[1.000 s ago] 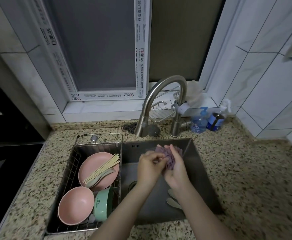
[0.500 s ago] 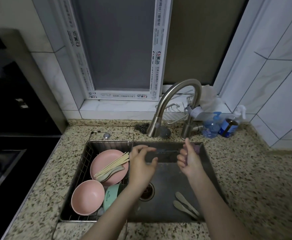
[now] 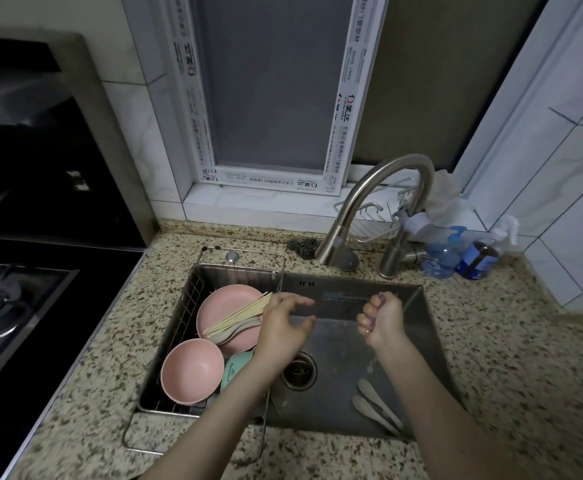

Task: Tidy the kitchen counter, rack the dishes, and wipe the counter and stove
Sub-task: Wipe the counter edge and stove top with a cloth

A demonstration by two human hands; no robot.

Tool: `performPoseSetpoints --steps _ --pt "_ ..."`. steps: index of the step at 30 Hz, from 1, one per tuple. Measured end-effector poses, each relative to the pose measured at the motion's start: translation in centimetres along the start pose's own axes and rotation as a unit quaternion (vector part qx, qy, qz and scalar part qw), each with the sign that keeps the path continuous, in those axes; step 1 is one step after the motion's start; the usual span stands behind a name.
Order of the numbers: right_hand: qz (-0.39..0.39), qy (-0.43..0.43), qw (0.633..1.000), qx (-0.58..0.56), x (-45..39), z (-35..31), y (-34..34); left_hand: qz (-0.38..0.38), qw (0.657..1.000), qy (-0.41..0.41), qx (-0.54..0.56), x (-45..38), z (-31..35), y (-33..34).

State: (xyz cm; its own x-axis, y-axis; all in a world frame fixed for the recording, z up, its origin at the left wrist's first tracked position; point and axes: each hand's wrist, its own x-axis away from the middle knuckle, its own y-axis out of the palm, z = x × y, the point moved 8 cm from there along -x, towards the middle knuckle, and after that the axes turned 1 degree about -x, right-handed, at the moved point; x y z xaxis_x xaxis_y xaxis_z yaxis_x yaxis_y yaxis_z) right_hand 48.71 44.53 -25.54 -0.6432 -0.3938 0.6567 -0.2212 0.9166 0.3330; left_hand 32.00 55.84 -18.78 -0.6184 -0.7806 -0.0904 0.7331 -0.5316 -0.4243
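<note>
Over the steel sink [image 3: 418, 327], my right hand [image 3: 383, 320] is balled into a fist around a purple cloth [image 3: 381, 299], of which only a sliver shows between the fingers. My left hand [image 3: 283, 323] hovers beside the dish rack [image 3: 193, 289] with loosely curved fingers and holds nothing. The rack sits in the sink's left part. It holds a pink plate [image 3: 224, 303] with chopsticks [image 3: 238, 311] and pale spoons [image 3: 234, 332] on it, a pink bowl [image 3: 193, 370] and a green bowl [image 3: 236, 370]. Two pale spoons [image 3: 376, 407] lie on the sink floor.
A curved faucet [image 3: 387, 181] arches over the sink's back edge, with a steel scourer [image 3: 302, 247], a wire soap basket [image 3: 369, 220] and two bottles [image 3: 456, 254] near it. Speckled granite counter [image 3: 525, 358] surrounds the sink. A gas stove [image 3: 6, 306] lies at the left.
My hands have drawn apart: both were wringing the purple cloth, now only the right fist holds it and the left has let go. The view has swung left and shows the stove.
</note>
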Motion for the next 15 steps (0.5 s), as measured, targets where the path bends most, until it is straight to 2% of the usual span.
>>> performPoseSetpoints --steps 6,9,12,15 --pt "0.024 0.002 1.000 -0.008 -0.2 1.0 -0.8 -0.025 0.999 -0.039 -0.022 -0.4 -1.7 0.1" --pt "0.027 0.009 0.997 -0.073 -0.2 0.2 -1.0 -0.064 0.995 -0.054 -0.060 -0.8 -2.3 0.5" --pt "-0.050 0.001 0.991 -0.121 0.9 -3.4 1.2 -0.083 0.991 -0.063 -0.081 -1.6 -2.8 0.4" --pt "-0.199 -0.061 0.972 -0.107 3.2 -8.2 4.3 -0.062 0.994 -0.075 -0.049 -2.2 -2.9 -0.3"
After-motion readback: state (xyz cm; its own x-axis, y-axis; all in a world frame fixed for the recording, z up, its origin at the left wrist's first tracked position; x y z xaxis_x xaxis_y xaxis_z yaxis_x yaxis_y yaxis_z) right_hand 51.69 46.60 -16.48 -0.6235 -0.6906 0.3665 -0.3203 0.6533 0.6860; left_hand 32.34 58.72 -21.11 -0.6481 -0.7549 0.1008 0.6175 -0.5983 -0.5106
